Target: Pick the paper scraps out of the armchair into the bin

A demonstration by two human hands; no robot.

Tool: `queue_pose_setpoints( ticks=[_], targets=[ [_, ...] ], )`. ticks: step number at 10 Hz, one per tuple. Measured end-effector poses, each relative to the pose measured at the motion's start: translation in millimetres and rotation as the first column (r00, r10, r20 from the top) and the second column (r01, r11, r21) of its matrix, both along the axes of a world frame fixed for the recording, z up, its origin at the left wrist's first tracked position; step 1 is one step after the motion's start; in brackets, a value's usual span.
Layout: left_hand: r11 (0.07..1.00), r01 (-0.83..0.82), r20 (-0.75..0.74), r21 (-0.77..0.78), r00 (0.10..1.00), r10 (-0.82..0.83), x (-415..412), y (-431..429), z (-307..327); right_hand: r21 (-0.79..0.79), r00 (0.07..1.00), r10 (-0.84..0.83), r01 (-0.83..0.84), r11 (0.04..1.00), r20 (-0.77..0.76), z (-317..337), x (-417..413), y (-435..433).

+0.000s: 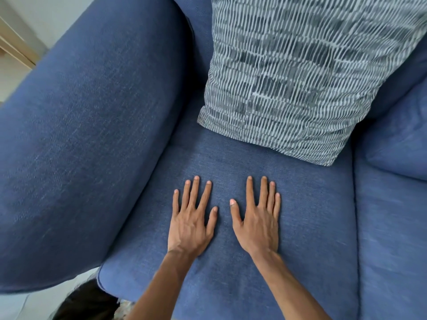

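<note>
Both hands, left hand (188, 224) and right hand (257, 221), lie flat and empty below the cushion (300, 72), so check behind it for scraps.

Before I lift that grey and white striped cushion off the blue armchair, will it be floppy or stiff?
The grey and white striped cushion looks soft: its fabric wrinkles and its lower edge sags onto the blue armchair's seat, so it will probably flop if lifted by a corner. It also looks plump, so likely light for its size.
</note>
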State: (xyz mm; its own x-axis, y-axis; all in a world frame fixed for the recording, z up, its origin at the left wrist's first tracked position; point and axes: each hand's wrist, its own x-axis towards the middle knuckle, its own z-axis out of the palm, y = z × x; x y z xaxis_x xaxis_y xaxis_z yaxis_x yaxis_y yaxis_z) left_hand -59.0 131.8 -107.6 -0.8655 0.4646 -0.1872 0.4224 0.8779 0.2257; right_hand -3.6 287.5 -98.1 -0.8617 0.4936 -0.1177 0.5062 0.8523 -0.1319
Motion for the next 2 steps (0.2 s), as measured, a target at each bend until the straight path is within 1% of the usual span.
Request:
queue_pose_setpoints(
  ticks=[1,2],
  targets=[
    [1.000,0.006,-0.014,0.019,1.000,-0.005,0,1,1,-0.105,0.998,-0.016,0.010,0.994,-0.064,10,-1,1],
    [1.000,-0.002,-0.039,0.022,0.999,0.003,1,2,0,-0.364,0.970,-0.147,0.068,0.929,-0.193,33,-4,11]
  ],
)
